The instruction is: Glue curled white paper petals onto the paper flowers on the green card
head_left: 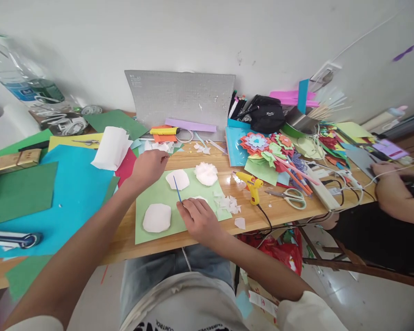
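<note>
My right hand [198, 218] rests on a light green sheet [152, 197] and pinches a thin blue stick [177, 188] that points up and away. Under its fingers lies a white tissue piece [200, 199]. My left hand [148, 166] reaches past the sheet's far left corner, fingers curled toward white paper scraps [160, 147]; what it grips, if anything, is hidden. On the green sheet lie a white tissue round [157, 217], a second flat one [178, 179] and a fluffy white tissue flower [206, 173].
A yellow glue gun [250, 185] and green-handled scissors [291, 196] lie right of the sheet, beside paper flowers [262, 146]. Blue paper [69, 184] and green paper cover the left. A grey cutting mat [181, 99] leans on the wall. Another person's hand [388, 184] is at right.
</note>
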A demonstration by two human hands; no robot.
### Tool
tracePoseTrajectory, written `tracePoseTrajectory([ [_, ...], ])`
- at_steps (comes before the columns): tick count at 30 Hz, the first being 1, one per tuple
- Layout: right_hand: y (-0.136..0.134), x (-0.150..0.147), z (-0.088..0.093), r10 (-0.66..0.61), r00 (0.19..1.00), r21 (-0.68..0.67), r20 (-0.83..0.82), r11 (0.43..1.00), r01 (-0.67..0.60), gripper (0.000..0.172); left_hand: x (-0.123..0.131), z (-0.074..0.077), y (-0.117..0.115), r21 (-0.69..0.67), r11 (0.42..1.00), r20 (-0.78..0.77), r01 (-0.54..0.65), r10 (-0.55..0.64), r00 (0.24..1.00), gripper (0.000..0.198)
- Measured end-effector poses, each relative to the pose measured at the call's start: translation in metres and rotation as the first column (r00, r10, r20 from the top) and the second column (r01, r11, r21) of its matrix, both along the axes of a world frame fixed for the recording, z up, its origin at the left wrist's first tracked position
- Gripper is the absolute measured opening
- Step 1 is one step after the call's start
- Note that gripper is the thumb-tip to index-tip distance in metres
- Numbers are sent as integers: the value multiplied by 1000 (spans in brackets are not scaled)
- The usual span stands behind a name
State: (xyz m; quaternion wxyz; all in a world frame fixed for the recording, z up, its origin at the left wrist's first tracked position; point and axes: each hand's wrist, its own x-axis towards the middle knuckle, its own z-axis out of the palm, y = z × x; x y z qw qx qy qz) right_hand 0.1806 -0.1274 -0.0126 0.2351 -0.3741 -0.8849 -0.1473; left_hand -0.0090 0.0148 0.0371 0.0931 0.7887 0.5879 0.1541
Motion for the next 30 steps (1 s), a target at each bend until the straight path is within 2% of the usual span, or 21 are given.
tracePoseTrajectory([
  [4,3,-4,0,-41,994,-136,103,989,55,29,38,2,32,32,997,-10,67,-67,998,34],
  [9,0,-7,7,-75,985,-273,155,955,116,39,95,-10,72,1,984,-29,181,-180,983,27],
  [15,0,-8,13,-136,979,-303,150,937,177,45,137,-15,92,-15,957,-102,289,-289,952,29],
  [22,0,-9,8,-164,978,-299,128,934,195,42,151,-19,97,-45,955,-158,292,-295,942,22],
  [30,0,-11,4,-191,978,-322,89,923,210,35,136,-25,97,48,942,-127,331,-323,938,29],
])
